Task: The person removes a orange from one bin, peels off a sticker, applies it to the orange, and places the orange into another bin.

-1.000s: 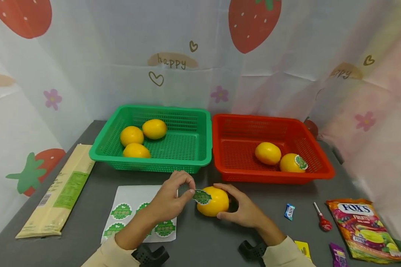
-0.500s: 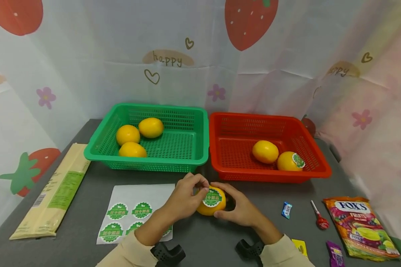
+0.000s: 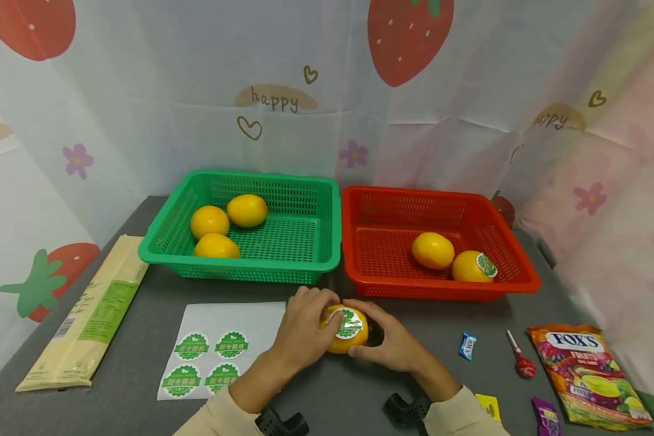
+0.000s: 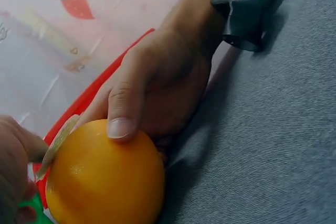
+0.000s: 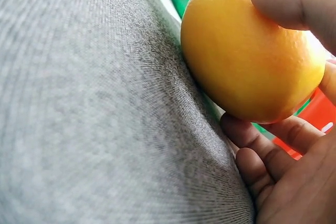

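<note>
My right hand (image 3: 389, 339) grips an orange (image 3: 340, 347) low over the table, fingers round its far right side and thumb on the near side. A round green and white sticker (image 3: 351, 324) lies against the upper face of this orange. The left hand (image 3: 306, 330) is at the orange's left side, fingers curled, its thumb pressing the sticker's left edge. In the left wrist view the sticker (image 4: 56, 148) appears edge-on, with the left thumb touching it. In the right wrist view, the right thumb (image 5: 291, 3) rests on the bare peel.
A green basket (image 3: 283, 266) holds several oranges. Beside it a red basket (image 3: 392, 289) holds two, one with a sticker. A sticker sheet (image 3: 207, 321) and a long cream packet (image 3: 87, 321) lie left. Right lie a lollipop (image 3: 523, 363), small sweets and a Fox's candy bag (image 3: 591, 378).
The left hand has brought the sticker rightward from beside the orange onto its face, and its thumb has come down on it. The right hand keeps holding the orange in place.
</note>
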Demonstrator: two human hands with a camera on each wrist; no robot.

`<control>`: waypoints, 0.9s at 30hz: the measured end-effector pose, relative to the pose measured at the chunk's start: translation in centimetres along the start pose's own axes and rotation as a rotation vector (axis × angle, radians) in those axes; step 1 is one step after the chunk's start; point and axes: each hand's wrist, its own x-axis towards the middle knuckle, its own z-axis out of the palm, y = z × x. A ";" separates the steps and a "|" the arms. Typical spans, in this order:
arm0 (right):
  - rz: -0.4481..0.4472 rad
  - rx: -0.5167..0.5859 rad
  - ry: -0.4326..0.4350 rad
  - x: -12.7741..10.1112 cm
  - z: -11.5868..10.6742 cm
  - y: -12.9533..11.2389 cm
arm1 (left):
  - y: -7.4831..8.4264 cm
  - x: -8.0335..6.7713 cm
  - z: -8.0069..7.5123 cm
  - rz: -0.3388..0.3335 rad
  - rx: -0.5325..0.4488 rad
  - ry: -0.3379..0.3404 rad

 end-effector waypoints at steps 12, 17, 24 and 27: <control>-0.016 0.061 -0.015 0.1 0.0 -0.9 | -1.0 -2.1 1.1 -0.020 -0.153 -0.156; -0.096 0.177 0.000 0.0 0.4 0.5 | -1.5 -2.9 1.8 -0.023 -0.205 -0.112; -0.120 0.201 0.127 0.1 1.0 1.4 | -1.8 -2.9 2.0 -0.043 -0.271 -0.095; -0.079 0.222 0.159 0.3 1.0 1.4 | -2.1 -2.7 1.9 -0.088 -0.345 -0.111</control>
